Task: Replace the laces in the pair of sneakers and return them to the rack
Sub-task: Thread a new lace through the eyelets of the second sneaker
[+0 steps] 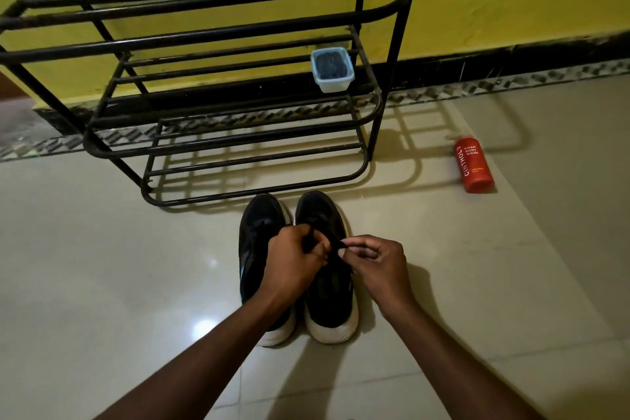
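Two black sneakers with white soles stand side by side on the tiled floor, toes toward the rack: the left sneaker (256,242) and the right sneaker (330,297). Both hands are over the right sneaker's lacing. My left hand (293,259) pinches a black lace (335,244) with curled fingers. My right hand (378,259) pinches the same lace's other part between thumb and forefinger. The black metal shoe rack (218,133) stands just beyond the sneakers, against the yellow wall.
A small clear plastic box (332,70) with dark contents sits on the rack's middle shelf at the right. A red body wash bottle (473,164) lies on the floor to the right of the rack. Glossy tiles surround the sneakers.
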